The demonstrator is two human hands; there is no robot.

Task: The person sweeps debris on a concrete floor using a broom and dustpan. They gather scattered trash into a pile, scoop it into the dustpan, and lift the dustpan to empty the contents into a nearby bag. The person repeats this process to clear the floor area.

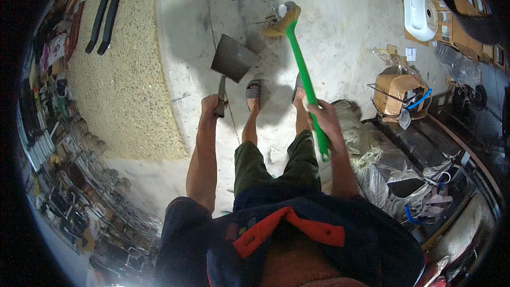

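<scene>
My left hand [211, 105] is closed around the handle of a dark dustpan [232, 59], whose square pan points ahead and away from me. In my right hand [325, 118] is the green handle of a broom [302, 64], which slants up and to the left. Its straw-coloured bristles reach toward the floor ahead of the dustpan, to its right. Beside the bristles lies a small pile of dark debris with a white crumpled piece [282, 9]. The pan and the bristles are apart.
A rough yellowish slab [117, 90] with two black bars [109, 21] lies on the left, beyond it cluttered shelves. On the right are a white washbasin [419, 13], a cardboard box [394, 93] and plastic-wrapped goods [372, 175]. My sandalled feet [253, 89] stand on the concrete floor.
</scene>
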